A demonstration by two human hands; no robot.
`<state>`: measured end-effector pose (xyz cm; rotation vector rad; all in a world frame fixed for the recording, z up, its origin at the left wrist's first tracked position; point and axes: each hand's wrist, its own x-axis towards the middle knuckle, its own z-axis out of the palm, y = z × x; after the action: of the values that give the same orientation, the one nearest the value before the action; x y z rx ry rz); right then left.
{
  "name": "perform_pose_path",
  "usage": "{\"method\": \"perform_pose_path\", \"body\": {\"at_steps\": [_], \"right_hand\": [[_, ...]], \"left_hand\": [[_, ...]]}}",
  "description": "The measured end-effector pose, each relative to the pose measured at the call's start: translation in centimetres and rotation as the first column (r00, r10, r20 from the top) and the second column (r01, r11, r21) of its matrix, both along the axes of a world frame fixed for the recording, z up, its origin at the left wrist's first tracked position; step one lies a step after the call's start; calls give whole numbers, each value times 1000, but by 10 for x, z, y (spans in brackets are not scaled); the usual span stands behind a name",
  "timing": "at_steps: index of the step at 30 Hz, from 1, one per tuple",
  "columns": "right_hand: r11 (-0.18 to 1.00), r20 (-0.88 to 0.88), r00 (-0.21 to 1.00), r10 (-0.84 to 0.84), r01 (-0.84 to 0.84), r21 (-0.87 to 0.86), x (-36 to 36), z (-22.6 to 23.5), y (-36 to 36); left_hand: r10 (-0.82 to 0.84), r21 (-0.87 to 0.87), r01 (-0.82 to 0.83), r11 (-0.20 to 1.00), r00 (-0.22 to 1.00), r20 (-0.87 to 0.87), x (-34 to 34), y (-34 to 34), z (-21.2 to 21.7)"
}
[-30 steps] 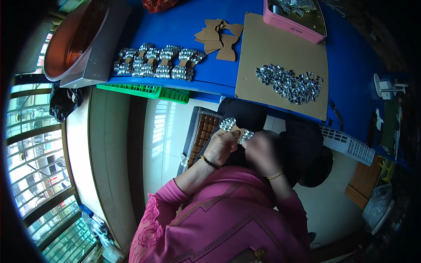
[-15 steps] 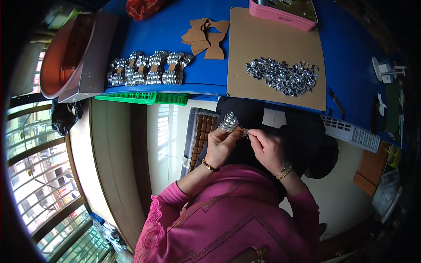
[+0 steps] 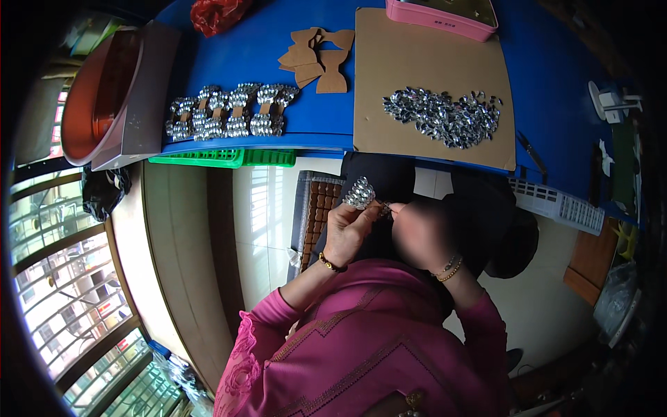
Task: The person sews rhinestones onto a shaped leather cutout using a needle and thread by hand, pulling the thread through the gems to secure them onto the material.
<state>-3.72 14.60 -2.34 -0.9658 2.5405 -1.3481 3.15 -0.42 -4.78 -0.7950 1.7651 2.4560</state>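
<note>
Over my lap, my left hand (image 3: 347, 233) pinches a bow-shaped cardboard piece (image 3: 360, 194) by its narrow middle. Clear, faceted stones cover its far end, which fans out beyond my fingers. My right hand (image 3: 422, 235) is at the near end of the same piece, fingertips closed together against it. A blur covers most of this hand, and whatever lies between the fingertips is too small to make out. On the table ahead, a heap of loose silvery stones (image 3: 445, 118) lies on a flat cardboard sheet (image 3: 427, 59).
Several stone-covered bow pieces (image 3: 267, 124) stand in a row at left on the blue table (image 3: 319, 125). Plain bow-shaped cutouts (image 3: 333, 75) lie behind them. A pink tin (image 3: 445, 19), red plastic bag (image 3: 217, 14), red basin (image 3: 94, 97), green basket (image 3: 201, 157) and white basket (image 3: 556, 207) surround the workspace.
My right hand stays at the piece, its fingertips shifting only slightly. My left hand keeps its hold. The whole view has shifted a little, moving the table items slightly left.
</note>
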Motion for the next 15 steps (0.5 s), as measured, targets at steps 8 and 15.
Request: {"method": "perform_pose_path", "body": {"at_steps": [8,15], "right_hand": [[1000,4,1000,14,-15,8,-1,-3,2],[999,47,999,12,-14,37,-1,-4,2]], "left_hand": [[-28,-4,29,1000,999,23,0,-2,0],[-88,-346,10,938,974,-209,-1,-1,3]]}}
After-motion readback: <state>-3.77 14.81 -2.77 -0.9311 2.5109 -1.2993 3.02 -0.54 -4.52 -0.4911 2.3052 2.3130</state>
